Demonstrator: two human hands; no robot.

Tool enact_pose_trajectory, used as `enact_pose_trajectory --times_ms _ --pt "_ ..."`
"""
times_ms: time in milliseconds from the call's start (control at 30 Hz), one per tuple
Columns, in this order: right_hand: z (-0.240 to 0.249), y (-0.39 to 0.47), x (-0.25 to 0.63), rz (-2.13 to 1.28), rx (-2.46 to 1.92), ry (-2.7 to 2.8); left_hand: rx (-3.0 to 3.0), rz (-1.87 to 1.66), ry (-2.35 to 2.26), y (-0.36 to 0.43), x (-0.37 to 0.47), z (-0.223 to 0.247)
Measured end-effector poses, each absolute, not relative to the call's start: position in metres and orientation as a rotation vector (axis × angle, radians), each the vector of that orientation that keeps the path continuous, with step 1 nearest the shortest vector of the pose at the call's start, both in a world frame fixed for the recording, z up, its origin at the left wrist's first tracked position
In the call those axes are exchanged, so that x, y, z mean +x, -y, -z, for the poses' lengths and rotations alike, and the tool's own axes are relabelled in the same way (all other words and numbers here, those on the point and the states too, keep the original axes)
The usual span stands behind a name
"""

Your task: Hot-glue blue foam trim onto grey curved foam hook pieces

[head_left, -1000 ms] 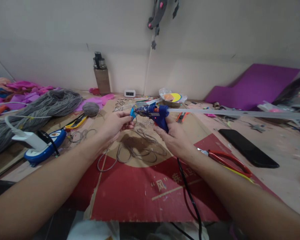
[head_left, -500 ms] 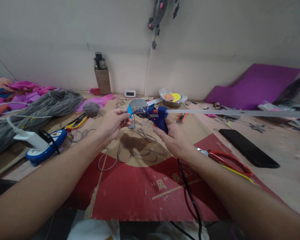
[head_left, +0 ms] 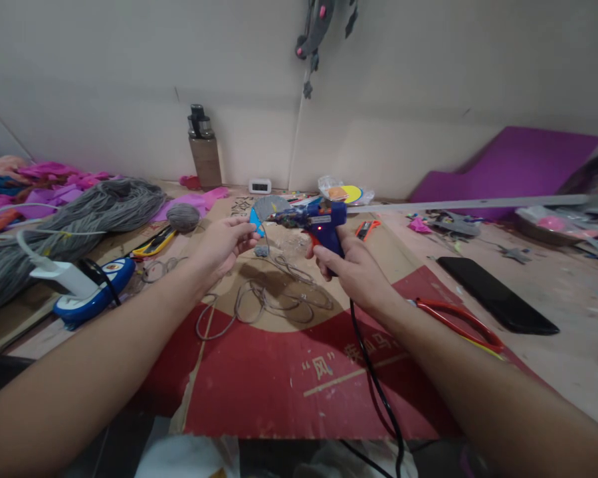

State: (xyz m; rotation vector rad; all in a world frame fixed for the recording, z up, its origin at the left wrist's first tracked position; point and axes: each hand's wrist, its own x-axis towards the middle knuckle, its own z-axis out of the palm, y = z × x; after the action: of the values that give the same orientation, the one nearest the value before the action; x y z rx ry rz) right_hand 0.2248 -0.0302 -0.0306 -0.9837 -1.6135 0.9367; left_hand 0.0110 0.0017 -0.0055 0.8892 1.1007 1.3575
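Drawn back to the right since half a second before, the glue gun [head_left: 323,229] had its nozzle apart from the blue piece [head_left: 256,222], which had itself shifted slightly left. From where I stood, the right hand [head_left: 349,262] was wrapped round the gun's handle, fingers curled by the red trigger, a grip that probably kept the nozzle pointing across at the other hand. One long glue stick [head_left: 428,206] ran out rightward behind it, and a black cable [head_left: 376,378] dropped below the wrist.

Pinched between thumb and fingertips, the blue piece sat at the front of the left hand [head_left: 229,242], held near its edge, I judged, to leave the side facing the gun free. Ribbed grey material [head_left: 272,206] showed just beyond it; whether they were joined I couldn't tell. Grey cord [head_left: 279,302] lay looped below, between the hands.

I counted two cutters, one yellow [head_left: 152,244] left of the left hand, one orange [head_left: 366,230] just beyond the right; one yarn ball [head_left: 183,217] past the left hand; one phone [head_left: 496,295] and one pair of red-handled pliers [head_left: 461,315] right of the right hand.
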Motion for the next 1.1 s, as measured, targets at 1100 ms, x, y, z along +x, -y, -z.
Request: enact_pose_trajectory --times_ms 1100 --pt "0.035 0.0 0.151 -1.037 -1.101 1.656 0.979 -1.396 -1.02 0.003 0.009 0.003"
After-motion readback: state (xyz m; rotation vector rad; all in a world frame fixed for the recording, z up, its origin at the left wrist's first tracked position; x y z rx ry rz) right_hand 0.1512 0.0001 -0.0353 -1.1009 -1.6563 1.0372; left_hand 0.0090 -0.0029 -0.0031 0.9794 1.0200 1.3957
